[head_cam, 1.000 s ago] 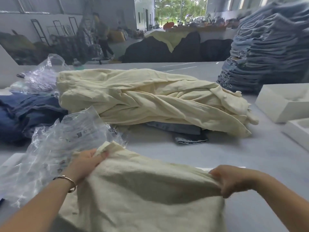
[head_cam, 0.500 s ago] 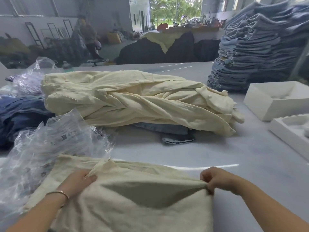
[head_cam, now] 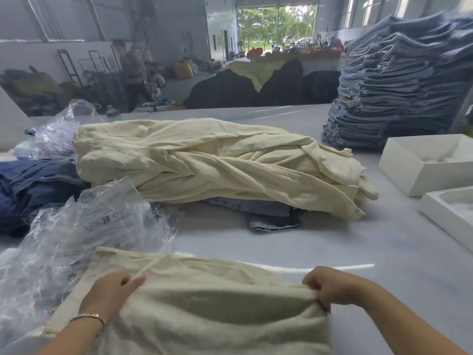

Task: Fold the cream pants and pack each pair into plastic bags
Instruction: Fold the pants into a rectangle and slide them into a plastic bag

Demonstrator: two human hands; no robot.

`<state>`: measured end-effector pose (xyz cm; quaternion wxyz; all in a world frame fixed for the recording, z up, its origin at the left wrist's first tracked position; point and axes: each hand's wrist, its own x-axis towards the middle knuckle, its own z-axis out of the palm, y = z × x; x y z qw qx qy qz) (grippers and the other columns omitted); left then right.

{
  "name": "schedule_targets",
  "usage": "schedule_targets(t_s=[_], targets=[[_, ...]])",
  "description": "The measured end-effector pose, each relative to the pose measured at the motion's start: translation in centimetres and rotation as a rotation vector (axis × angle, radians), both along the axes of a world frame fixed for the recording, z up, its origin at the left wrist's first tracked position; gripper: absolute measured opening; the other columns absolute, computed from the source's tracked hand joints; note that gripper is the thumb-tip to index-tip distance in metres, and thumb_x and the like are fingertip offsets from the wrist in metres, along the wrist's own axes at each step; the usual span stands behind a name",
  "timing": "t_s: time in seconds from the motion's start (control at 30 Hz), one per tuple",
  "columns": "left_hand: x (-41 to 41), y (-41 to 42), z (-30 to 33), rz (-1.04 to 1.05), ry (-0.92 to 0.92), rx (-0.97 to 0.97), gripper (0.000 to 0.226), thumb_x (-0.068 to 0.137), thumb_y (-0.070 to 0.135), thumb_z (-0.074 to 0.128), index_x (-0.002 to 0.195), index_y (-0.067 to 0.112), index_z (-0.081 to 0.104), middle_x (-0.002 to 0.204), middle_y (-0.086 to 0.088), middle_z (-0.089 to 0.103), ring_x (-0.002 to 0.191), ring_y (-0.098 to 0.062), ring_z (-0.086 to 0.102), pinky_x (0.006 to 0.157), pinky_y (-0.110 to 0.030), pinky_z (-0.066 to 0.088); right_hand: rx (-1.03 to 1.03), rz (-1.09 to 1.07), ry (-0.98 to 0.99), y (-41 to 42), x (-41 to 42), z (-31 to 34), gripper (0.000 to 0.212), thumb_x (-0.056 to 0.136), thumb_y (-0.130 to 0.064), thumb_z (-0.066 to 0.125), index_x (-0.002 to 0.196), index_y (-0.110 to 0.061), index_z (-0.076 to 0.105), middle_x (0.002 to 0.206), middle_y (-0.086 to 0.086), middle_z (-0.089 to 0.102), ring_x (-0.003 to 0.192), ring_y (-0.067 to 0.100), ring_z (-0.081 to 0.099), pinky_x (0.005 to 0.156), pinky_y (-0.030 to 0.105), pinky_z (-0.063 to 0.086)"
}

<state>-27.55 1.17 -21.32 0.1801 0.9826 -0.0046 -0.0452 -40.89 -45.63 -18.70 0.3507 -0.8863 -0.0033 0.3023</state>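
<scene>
**Cream pair pinned at both edges, bag waiting alongside**

Nearest the camera, cream pants point(head_cam: 204, 311) spread flat on the table point(head_cam: 358, 252), folded edge raised between two hands. Left hand point(head_cam: 112, 294) curled on the left part of that edge, fingertips pinching cloth and a thin drawstring-like strip. Right hand point(head_cam: 323, 288) closed tight on the right corner, fabric bunched under the fingers.

Probably soft, limp cloth with some weight — likely to sag in the middle and slide out of its fold unless carried by both corners or supported from under. Best taken at the folded edge, not the loose layers.

Just to the left, touching the pants, crumpled plastic bags point(head_cam: 84, 242) — thin, slippery, mouth hard to find.

Further off, a heap of unfolded cream pants point(head_cam: 217, 165) lying over some denim point(head_cam: 271, 216). Dark blue garments point(head_cam: 33, 188) far left; white boxes point(head_cam: 422, 165) right; tall stack of jeans point(head_cam: 399, 80) at far right.
</scene>
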Motion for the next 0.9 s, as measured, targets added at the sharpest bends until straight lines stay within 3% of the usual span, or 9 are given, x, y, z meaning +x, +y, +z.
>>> schedule_targets(t_s=[0.07,0.13,0.2,0.3,0.5,0.6,0.7,0.8,0.9], targets=[[0.0,-0.3,-0.4,0.029,-0.023,-0.056,0.053,0.086,0.051,0.061,0.053,0.018,0.038,0.050,0.002,0.043,0.053,-0.016,0.049,0.054,-0.030,0.035,0.660,-0.092,0.133,-1.2,-0.8,1.9,0.033,0.058,0.015,0.056,0.068,-0.016,0.062,0.067,0.000,0.061,0.064,0.015,0.057,0.058,0.021,0.046],[0.2,-0.9,-0.7,0.038,-0.057,-0.093,0.053,0.087,0.048,0.061,0.051,0.017,0.038,0.049,0.001,0.044,0.054,-0.018,0.050,0.054,-0.030,0.035,0.975,-0.151,0.199,-2.0,-1.2,2.7,0.031,0.062,0.020,0.056,0.077,-0.007,0.063,0.073,0.008,0.065,0.066,0.018,0.061,0.062,0.025,0.050],[0.4,-1.4,-0.9,0.035,-0.064,-0.088,0.051,0.089,0.045,0.061,0.051,0.016,0.040,0.051,-0.001,0.048,0.055,-0.019,0.051,0.054,-0.030,0.035,0.771,-0.129,0.192,-2.4,-1.2,2.1,0.035,0.062,0.020,0.056,0.075,-0.012,0.063,0.073,0.006,0.063,0.069,0.019,0.060,0.061,0.025,0.049],[0.6,-1.3,-1.1,0.031,-0.030,-0.078,0.049,0.088,0.044,0.062,0.053,0.017,0.039,0.053,-0.001,0.048,0.056,-0.018,0.049,0.054,-0.031,0.032,0.023,0.064,0.158,-2.2,-0.9,0.3,0.039,0.058,0.013,0.053,0.063,-0.025,0.052,0.068,-0.006,0.054,0.068,0.014,0.049,0.051,0.017,0.038],[0.5,-0.9,-1.4,0.044,-0.042,-0.110,0.052,0.090,0.041,0.061,0.051,0.016,0.037,0.050,-0.005,0.043,0.054,-0.023,0.047,0.055,-0.035,0.031,-0.378,-0.243,-0.366,-1.8,0.8,-1.6,0.033,0.059,0.007,0.034,0.057,-0.025,0.039,0.062,-0.008,0.042,0.072,0.018,0.040,0.064,0.027,0.027],[0.3,-1.4,-1.6,0.105,-0.028,-0.295,0.048,0.091,0.039,0.060,0.059,0.003,0.056,0.062,-0.015,0.060,0.068,-0.032,0.058,0.062,-0.037,0.039,-0.192,-0.659,-0.631,-1.4,0.4,-3.0,0.036,0.076,0.007,0.055,0.082,-0.028,0.060,0.079,-0.008,0.057,0.083,0.017,0.051,0.078,0.030,0.035],[-0.4,-1.0,-1.5,0.047,0.145,-0.375,0.040,0.088,0.042,0.063,0.064,0.010,0.067,0.064,-0.003,0.068,0.069,-0.023,0.064,0.064,-0.031,0.041,0.128,-1.023,-0.676,-0.9,-1.8,-3.8,0.033,0.081,0.002,0.060,0.104,-0.021,0.058,0.096,-0.002,0.059,0.086,0.016,0.055,0.072,0.027,0.042],[-1.3,-0.4,-1.3,-0.026,0.341,-0.374,0.018,0.079,0.039,0.076,0.081,0.021,0.074,0.081,0.005,0.074,0.075,-0.014,0.069,0.066,-0.029,0.047,0.105,-1.092,-0.662,0.4,-5.1,-5.1,0.030,0.084,-0.010,0.065,0.109,-0.023,0.053,0.101,-0.001,0.057,0.083,0.012,0.055,0.064,0.023,0.041],[-2.0,-0.6,-1.5,-0.055,0.233,-0.321,0.016,0.088,0.028,0.067,0.104,0.027,0.061,0.108,0.000,0.067,0.089,-0.016,0.058,0.078,-0.032,0.040,-0.007,-1.083,-0.431,3.2,-8.3,-6.2,0.040,0.086,-0.047,0.062,0.111,-0.026,0.039,0.090,-0.005,0.055,0.077,0.011,0.056,0.057,0.028,0.038]])
